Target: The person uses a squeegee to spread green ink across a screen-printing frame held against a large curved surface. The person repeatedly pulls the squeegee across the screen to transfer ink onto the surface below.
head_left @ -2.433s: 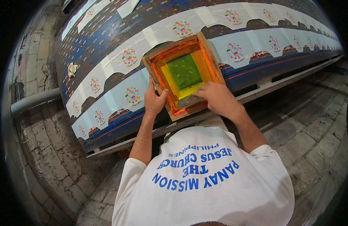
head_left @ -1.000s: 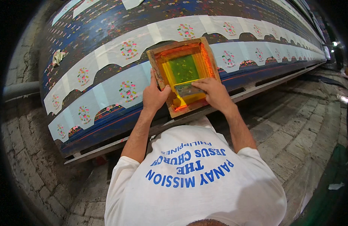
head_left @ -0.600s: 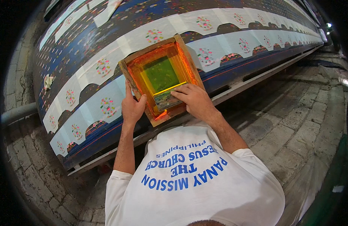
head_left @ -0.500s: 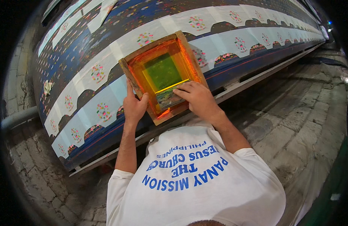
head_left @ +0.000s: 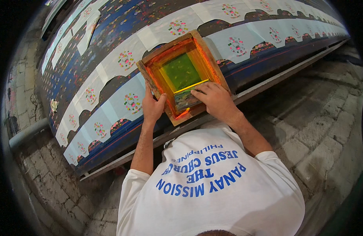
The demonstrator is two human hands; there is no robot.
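A wooden printing screen, its inside walls stained orange, sits tilted over the near row of white cloth pieces. Its mesh looks green in the middle and yellow around it. My left hand grips the screen's left side, thumb on the near inner part and fingers along the outside. Inside the near half lies a squeegee with a bright yellow edge and a dark, smeared face. My right hand is closed on its right end, fingertips over the top. Orange ink lies in the near corner.
A long, dark, paint-speckled table curves away to the right. Rows of white cloth pieces with colourful round prints lie on it. A metal rail runs along its near edge. The floor is grey block paving.
My view has shifted. Both hands and the screen have moved slightly left against the cloth, and the print at the screen's right side now shows whole. My grips look the same.
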